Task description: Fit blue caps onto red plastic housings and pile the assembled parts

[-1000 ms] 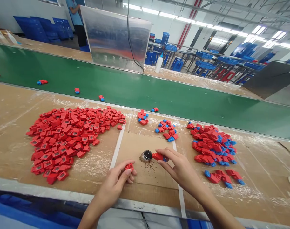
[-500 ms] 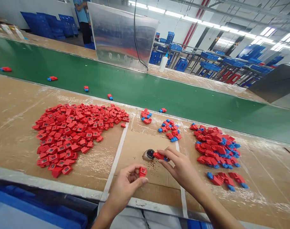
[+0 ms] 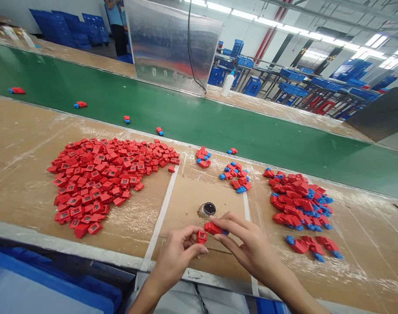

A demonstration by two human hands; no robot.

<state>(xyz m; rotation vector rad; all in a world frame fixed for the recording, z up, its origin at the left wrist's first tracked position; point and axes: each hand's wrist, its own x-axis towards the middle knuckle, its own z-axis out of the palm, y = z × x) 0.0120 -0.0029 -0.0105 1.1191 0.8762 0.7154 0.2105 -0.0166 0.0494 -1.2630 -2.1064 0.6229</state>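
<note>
In my left hand (image 3: 179, 253) a small red plastic block (image 3: 202, 237) with a square opening is pinched between thumb and fingers. My right hand (image 3: 246, 240) grips a red and blue plastic piece (image 3: 212, 228), its red end turned toward the block and very close to it; whether they touch I cannot tell. Just beyond my fingers stands a small round jar (image 3: 208, 209) with a dark top, brown specks scattered around it. To the left lies a large heap of red blocks (image 3: 97, 174); on the right is a pile of red and blue pieces (image 3: 300, 200).
A green conveyor belt (image 3: 185, 117) crosses behind the cardboard-covered table, carrying several red and blue pieces (image 3: 80, 104). Smaller clusters of pieces (image 3: 236, 174) lie beyond the jar. A metal panel (image 3: 172, 48), a white bottle (image 3: 228, 83) and a person (image 3: 117, 22) are across the belt.
My right hand has drawn the red and blue piece back from the jar toward the block in my left hand. Pieces on the belt appear shifted slightly right; the view has also shifted.
</note>
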